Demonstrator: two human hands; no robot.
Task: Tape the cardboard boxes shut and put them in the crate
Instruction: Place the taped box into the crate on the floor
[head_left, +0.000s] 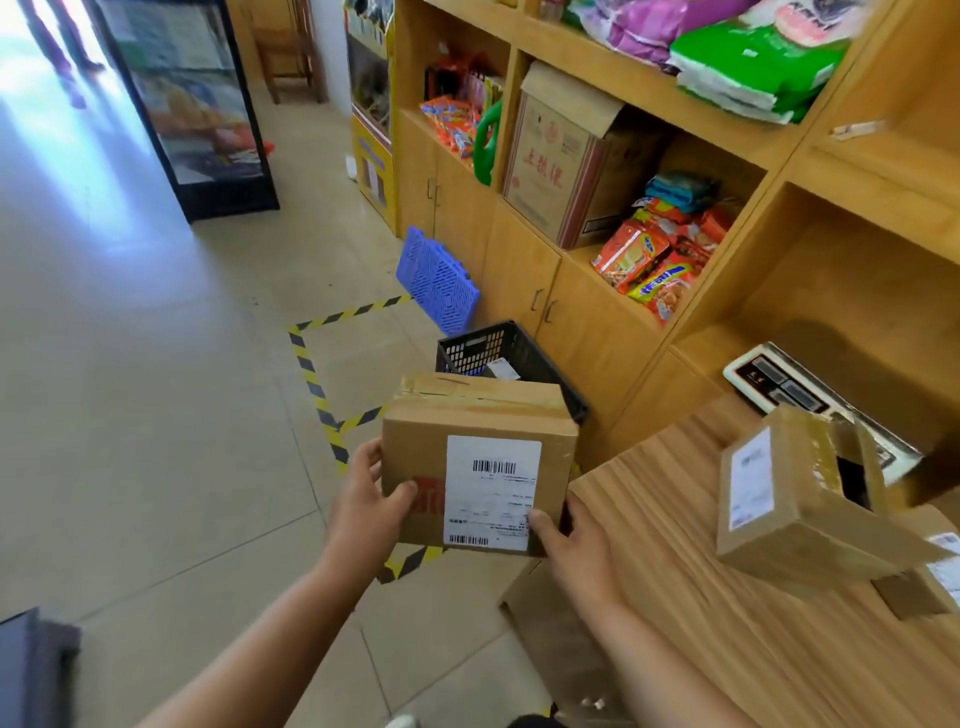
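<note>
Left hand (363, 499): grips the box's left edge, thumb on top.
Right hand (566, 551): grips the near right corner, thumb on the label.
Box (415, 441): taped along its far seam, held level between both hands, likely for lowering.
Crate (493, 345): black, on the floor at 12 o'clock, just beyond the box.
Second box (789, 499): on the table (675, 597) at 3 o'clock, flap open, apparently awaiting tape.

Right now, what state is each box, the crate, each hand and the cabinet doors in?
taped cardboard box: sealed, held up off the floor
left hand: grips its left edge
right hand: grips its lower right corner
black crate: on the floor, something white-labelled inside
box on the table: end flap open
shelf carton: top flap raised
cabinet doors: closed
</note>
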